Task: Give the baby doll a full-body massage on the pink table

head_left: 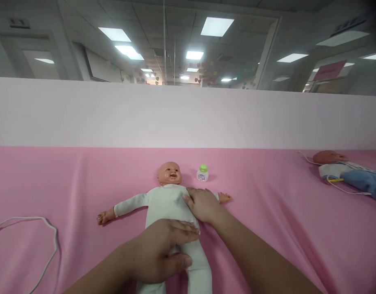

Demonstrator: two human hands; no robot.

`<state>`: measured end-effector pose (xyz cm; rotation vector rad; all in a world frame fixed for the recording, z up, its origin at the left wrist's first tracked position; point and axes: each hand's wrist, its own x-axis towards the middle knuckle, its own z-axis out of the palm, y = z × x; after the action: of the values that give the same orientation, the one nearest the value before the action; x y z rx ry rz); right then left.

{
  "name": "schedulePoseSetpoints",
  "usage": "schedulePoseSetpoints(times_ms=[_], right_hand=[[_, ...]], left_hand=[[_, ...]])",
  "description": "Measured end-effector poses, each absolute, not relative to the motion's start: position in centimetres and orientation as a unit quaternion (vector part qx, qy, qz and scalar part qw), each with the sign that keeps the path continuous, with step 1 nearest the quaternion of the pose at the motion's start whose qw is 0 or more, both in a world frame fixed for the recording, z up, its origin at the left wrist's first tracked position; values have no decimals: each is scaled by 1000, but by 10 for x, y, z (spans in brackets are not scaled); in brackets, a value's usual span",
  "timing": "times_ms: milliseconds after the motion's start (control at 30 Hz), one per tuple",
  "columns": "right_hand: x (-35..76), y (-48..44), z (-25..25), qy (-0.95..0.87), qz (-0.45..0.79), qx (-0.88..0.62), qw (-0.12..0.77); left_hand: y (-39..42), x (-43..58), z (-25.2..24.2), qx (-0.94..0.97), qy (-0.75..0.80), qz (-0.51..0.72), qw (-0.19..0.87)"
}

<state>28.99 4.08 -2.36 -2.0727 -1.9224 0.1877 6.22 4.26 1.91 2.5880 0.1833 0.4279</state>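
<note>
A baby doll [166, 204] in a whitish cloth body lies on its back, head away from me and arms spread. Across its lower belly and hip rests my left hand [166, 249], fingers stretched out flat and thumb apart. My right hand [204, 204] lies on the doll's chest and shoulder at the right side, covering most of that arm. Its thumb is out on the chest and its fingers are extended; I see nothing held in either hand. Beside the doll's head stands a small clear bottle [202, 174] with a green cap and a printed label.
Pink cloth [261, 183] with folds covers the table. A second doll [359, 175] in white and blue, with thin tubes, lies at the far right. A white cable [54, 232] curves at the left. Behind stands a low white wall [188, 116] topped with glass.
</note>
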Motion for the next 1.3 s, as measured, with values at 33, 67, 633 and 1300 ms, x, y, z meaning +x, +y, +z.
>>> schedulePoseSetpoints(times_ms=[33, 67, 633, 1300], right_hand=[[290, 42, -25, -673, 63, -720, 156], [291, 43, -26, -677, 63, -717, 158], [293, 35, -19, -693, 109, -692, 172], [237, 3, -9, -824, 248, -377, 343]], left_hand=[[46, 62, 18, 952, 64, 138, 265], [51, 62, 15, 953, 70, 122, 269], [127, 65, -26, 890, 352, 211, 198], [141, 63, -40, 848, 409, 252, 225]])
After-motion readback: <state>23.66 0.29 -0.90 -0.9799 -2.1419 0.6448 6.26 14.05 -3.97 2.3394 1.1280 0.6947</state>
